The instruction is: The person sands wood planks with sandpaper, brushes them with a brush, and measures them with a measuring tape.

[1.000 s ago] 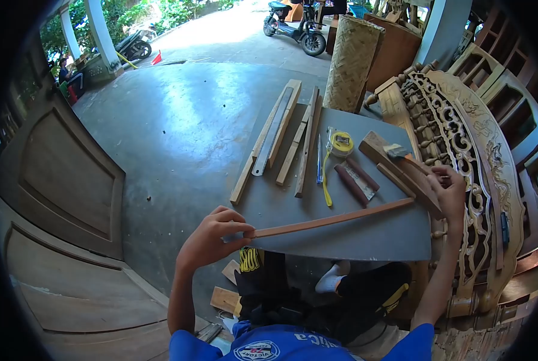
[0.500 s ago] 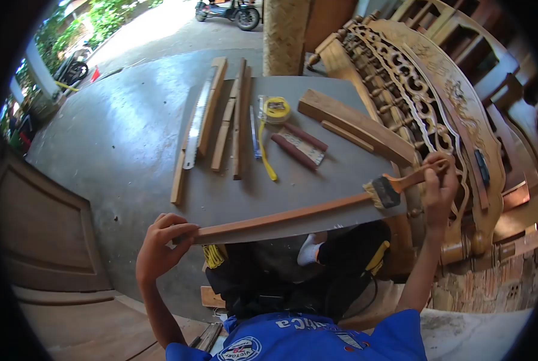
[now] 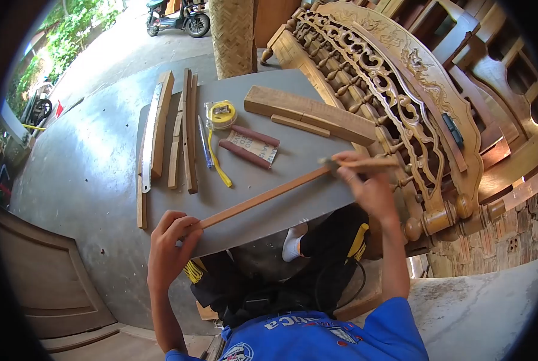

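A thin wooden strip (image 3: 263, 198) lies slanting along the near side of the grey board (image 3: 305, 207). Its left end is pinched between the thumb and fingers of my left hand (image 3: 175, 237). At the strip's far right end, my right hand (image 3: 368, 189) grips a paintbrush (image 3: 371, 163) by its wooden handle. The brush head, smeared by motion, sits right at the strip's end. Behind the strip are a folded sheet of sandpaper (image 3: 251, 146), a yellow tape measure (image 3: 222, 113) with its tape partly out, and a pen (image 3: 205, 143).
A saw blade (image 3: 151, 135) and several wooden pieces (image 3: 189, 132) lie on the board's left side. A thick wooden block (image 3: 308, 114) and a short stick (image 3: 300, 125) are at the back right. Carved wooden furniture (image 3: 371, 66) stands close on the right.
My right hand has moved left and turned the brush, bringing its head to the strip's right end. My left hand still holds the other end. The whole view has shifted.
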Tool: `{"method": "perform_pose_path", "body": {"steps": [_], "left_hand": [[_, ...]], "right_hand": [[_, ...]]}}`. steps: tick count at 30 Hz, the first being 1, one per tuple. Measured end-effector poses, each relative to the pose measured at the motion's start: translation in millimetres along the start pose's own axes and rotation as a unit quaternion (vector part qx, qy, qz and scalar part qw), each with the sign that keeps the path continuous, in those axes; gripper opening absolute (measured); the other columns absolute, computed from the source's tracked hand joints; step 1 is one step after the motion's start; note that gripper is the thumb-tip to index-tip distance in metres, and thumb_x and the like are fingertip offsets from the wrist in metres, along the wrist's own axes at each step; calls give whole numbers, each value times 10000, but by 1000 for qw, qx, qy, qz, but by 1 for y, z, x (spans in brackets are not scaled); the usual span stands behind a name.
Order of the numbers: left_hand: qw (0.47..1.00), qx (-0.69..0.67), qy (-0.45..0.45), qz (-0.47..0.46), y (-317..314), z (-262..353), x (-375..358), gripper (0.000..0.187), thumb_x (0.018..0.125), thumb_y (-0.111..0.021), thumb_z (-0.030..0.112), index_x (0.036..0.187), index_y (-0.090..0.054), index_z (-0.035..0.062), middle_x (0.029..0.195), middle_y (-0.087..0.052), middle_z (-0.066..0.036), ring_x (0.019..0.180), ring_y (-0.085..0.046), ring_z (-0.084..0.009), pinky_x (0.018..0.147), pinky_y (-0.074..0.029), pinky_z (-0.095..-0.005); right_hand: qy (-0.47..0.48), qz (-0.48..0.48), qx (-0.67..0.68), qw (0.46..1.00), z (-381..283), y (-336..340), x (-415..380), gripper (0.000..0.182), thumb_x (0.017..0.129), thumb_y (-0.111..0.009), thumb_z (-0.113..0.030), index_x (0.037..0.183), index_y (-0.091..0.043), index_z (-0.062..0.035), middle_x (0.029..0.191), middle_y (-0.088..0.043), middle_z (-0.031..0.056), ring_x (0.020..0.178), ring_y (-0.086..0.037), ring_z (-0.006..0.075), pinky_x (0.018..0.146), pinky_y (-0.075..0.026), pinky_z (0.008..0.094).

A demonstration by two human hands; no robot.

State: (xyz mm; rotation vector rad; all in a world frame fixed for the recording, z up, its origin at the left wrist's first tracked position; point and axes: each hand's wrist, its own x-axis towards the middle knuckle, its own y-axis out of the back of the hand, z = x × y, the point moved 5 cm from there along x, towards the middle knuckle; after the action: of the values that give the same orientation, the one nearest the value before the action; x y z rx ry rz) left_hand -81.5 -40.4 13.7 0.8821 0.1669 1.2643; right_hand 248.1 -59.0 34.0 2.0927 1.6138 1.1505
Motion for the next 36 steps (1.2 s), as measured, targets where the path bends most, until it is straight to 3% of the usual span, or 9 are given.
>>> {"method": "perform_pose_path", "body": {"steps": [1,4,8,12,14,21,26,32,36], "left_hand": [[1000,-23,2,6,0,-1,2,178,679,-678,12,845,-613,2,795,-548,-94,704,-592,-196,616,-483,-283],[998,-59,-3,4,6,-3,9,188,670,-689,-1,841,-611,-9,800,-563,-85,699,-586,-162,621,-479,-253],[975,-209,68,4,10,-21,17,163,684,-692,11,823,-612,-18,820,-581,-59,690,-567,-122,603,-461,-224],[887,-426,159,85,6,-46,21,121,780,-626,45,891,-598,5,888,-596,-57,762,-568,-112,660,-467,-218],[802,-551,158,169,5,-43,34,113,825,-585,62,926,-582,12,924,-599,-66,807,-571,-117,707,-474,-223],[870,-446,-6,209,32,5,115,210,915,-447,150,1069,-424,10,886,-566,-91,850,-609,-176,767,-520,-309],[862,-466,-60,189,29,18,139,244,917,-439,176,1074,-415,-10,820,-527,-79,791,-614,-191,713,-545,-330],[844,-518,-6,140,-2,-5,149,275,902,-481,226,1092,-444,30,828,-553,-61,734,-628,-170,618,-547,-266],[790,-605,17,94,-19,-13,153,306,906,-470,241,1153,-440,64,874,-569,-68,741,-626,-180,643,-550,-291]], "right_hand": [[-77,-35,100,991,-4,-6,-6,172,826,-581,-107,971,-584,-14,923,-623,71,847,-583,127,754,-458,258],[-42,87,206,974,-7,2,-7,164,831,-579,-106,974,-587,-26,915,-632,73,847,-592,134,754,-463,268],[123,16,1,992,4,-8,-6,176,831,-561,-53,1003,-569,-19,976,-613,51,863,-572,126,768,-443,234],[4,92,176,980,-1,5,-1,139,831,-554,-59,956,-586,-7,1017,-605,74,916,-573,161,811,-437,246],[10,113,78,990,15,9,6,134,825,-556,-52,947,-591,-12,1006,-610,84,920,-580,180,812,-447,263],[105,-6,273,956,-18,-14,6,143,794,-586,-11,932,-612,-34,1026,-616,120,926,-600,197,797,-479,278],[122,92,106,983,-21,-5,1,138,764,-616,3,887,-628,-57,1020,-619,120,908,-616,223,761,-502,290],[233,-58,232,943,-87,-20,25,194,714,-664,-2,886,-628,-83,1007,-625,106,929,-612,238,764,-508,307],[413,-35,252,875,-129,-42,91,137,724,-655,-23,855,-635,-55,908,-644,78,808,-636,197,697,-515,290]]}}
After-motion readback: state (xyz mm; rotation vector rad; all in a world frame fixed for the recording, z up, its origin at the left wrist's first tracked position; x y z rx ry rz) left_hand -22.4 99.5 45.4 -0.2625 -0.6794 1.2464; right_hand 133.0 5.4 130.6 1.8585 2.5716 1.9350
